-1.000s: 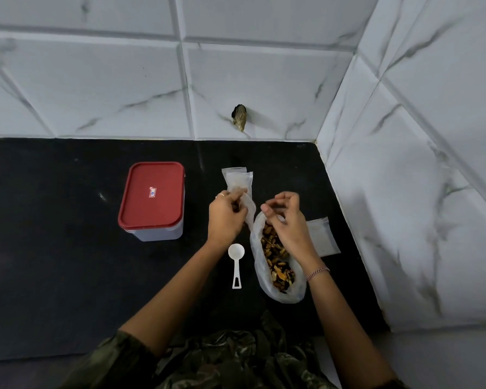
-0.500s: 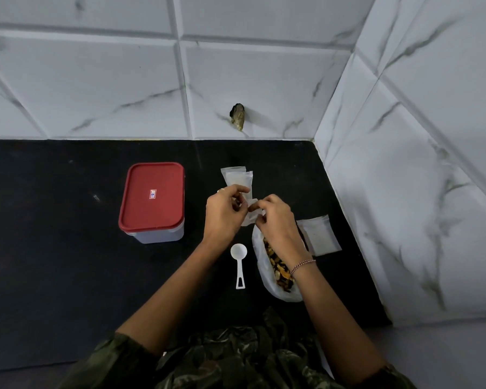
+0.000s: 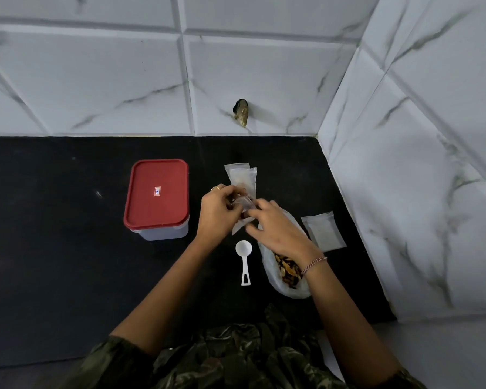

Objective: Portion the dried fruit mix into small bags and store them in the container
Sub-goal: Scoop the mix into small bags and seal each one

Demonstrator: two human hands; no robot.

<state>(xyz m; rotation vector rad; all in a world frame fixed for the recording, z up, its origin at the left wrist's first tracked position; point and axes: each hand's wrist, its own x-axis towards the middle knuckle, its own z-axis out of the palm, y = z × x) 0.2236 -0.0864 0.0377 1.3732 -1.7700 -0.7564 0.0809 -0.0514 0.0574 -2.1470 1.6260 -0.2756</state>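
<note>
Right hand point(image 3: 278, 231) now at bag point(image 3: 243, 204) above scoop point(image 3: 243, 258)

1 red-lidded container point(image 3: 156, 197), 1 white scoop point(image 3: 244, 258), 1 large fruit-mix bag point(image 3: 286, 276). 4 small bags: back pair point(image 3: 242, 176) overlapping, held bag point(image 3: 244, 204), right bag point(image 3: 323, 231).

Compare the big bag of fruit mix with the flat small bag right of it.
The big bag is larger and holds dark fruit mix; the flat small bag looks empty. The right hand overlaps the big bag, not the small bag. Both are pale plastic.
</note>
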